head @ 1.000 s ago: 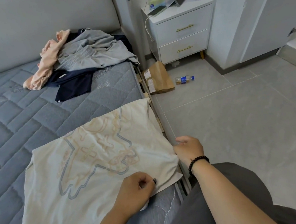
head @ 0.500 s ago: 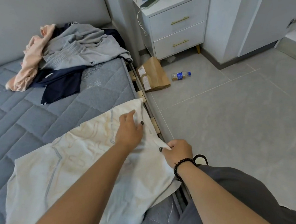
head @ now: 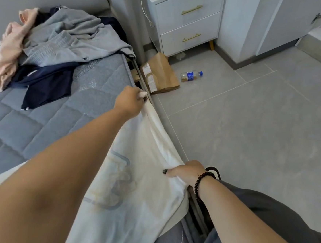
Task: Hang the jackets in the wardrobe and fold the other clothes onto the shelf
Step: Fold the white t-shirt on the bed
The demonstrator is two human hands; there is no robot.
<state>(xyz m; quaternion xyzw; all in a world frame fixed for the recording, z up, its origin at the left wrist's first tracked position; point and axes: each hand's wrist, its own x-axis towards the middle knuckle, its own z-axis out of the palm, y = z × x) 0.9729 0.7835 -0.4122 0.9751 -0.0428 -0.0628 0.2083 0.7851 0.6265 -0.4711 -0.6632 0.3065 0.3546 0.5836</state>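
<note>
1. room: i see a bedroom with a grey tiled floor (head: 251,134) and a bare blue quilted mattress (head: 41,120) along the left side.
2. white t-shirt (head: 141,179): lies over the near right edge of the mattress, pale printed design facing up, its right border stretched in a taut line between my two hands.
3. left hand (head: 128,100): arm reached forward, fingers curled and pinching the far corner of the white t-shirt at the mattress edge.
4. right hand (head: 186,171): fingers curled under and gripping the near part of the same border, thumb lying flat on top of the cloth; a dark bead bracelet (head: 202,183) sits on the wrist.
5. clothes pile (head: 59,39): heaped at the head end of the mattress, well apart from the t-shirt; a grey garment on top, a peach one to its left, a navy one spilling out below.
6. nightstand (head: 186,19): white, two drawers with gold handles, standing beyond the bed corner.
7. paper bag (head: 160,74): brown, leaning against the bed frame on the floor.
8. plastic bottle (head: 191,76): lying on its side just right of the bag.
9. grey trousers (head: 267,218): my leg, lower right.
</note>
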